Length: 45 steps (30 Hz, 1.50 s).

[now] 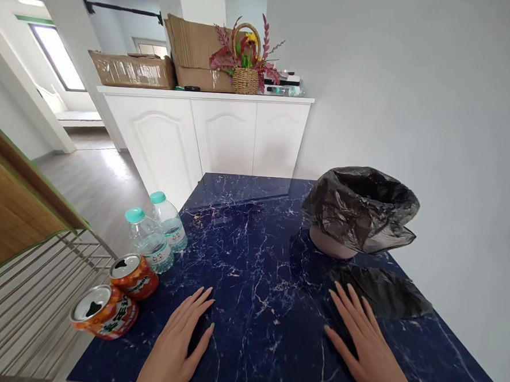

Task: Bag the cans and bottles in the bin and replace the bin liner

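My left hand (180,341) lies flat on the blue marbled table (255,260), fingers stretched out, holding nothing. To its left stand two opened orange soda cans (111,315), one behind the other. Behind the cans are two clear water bottles (154,245) with turquoise caps, upright and partly filled. My right hand (364,347) rests palm down with its fingers apart and holds nothing. Its fingertips are at the near edge of a flat, folded black plastic bag (382,291). Beyond that stands a small bin (332,242) lined with a black bag (362,206); the inside of the bin is hidden.
A wire rack (45,299) stands left of the table. Beyond the far edge, a white cabinet (224,134) carries cardboard boxes (132,71) and a wicker flower basket (245,81). A grey wall (416,97) borders the right side.
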Available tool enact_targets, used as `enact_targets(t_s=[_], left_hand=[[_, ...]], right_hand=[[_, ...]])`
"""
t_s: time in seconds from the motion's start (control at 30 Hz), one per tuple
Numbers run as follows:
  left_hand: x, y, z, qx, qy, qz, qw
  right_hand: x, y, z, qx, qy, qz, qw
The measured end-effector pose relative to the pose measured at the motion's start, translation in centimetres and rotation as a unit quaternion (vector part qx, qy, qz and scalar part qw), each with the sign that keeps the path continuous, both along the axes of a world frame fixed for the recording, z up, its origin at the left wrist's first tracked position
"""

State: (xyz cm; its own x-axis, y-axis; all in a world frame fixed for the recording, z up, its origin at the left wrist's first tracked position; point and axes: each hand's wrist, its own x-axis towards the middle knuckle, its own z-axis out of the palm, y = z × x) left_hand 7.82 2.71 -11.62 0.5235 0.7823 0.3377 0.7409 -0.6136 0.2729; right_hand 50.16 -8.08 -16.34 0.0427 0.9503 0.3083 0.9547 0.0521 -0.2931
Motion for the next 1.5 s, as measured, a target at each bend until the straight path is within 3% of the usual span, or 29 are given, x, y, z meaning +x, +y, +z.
enact_targets(t_s=[0.1, 0.43, 0.9, 1.23, 1.5], left_hand=[[0.3, 0.1, -0.4, 0.008, -0.011, 0.014, 1.0], [0.2, -0.1, -0.6, 0.006, -0.019, 0.028, 0.999], [0.1, 0.0, -1.0, 0.007, -0.023, 0.03, 0.999], [-0.1, 0.0, -1.1, 0.005, -0.012, 0.031, 0.999], [-0.2, -0.1, -1.0, -0.023, -0.012, 0.041, 0.999]], right_hand=[[-1.5, -0.4, -0.4, -0.03, 0.016, 0.022, 0.999], [-4.7, 0.3, -1.6, -0.054, 0.036, 0.011, 0.998], [-4.5, 0.5, -1.6, -0.009, 0.025, 0.008, 1.0], [-4.4, 0.6, -2.6, -0.006, 0.036, 0.001, 0.999], [-4.3, 0.5, -2.0, -0.025, 0.047, 0.003, 0.999]])
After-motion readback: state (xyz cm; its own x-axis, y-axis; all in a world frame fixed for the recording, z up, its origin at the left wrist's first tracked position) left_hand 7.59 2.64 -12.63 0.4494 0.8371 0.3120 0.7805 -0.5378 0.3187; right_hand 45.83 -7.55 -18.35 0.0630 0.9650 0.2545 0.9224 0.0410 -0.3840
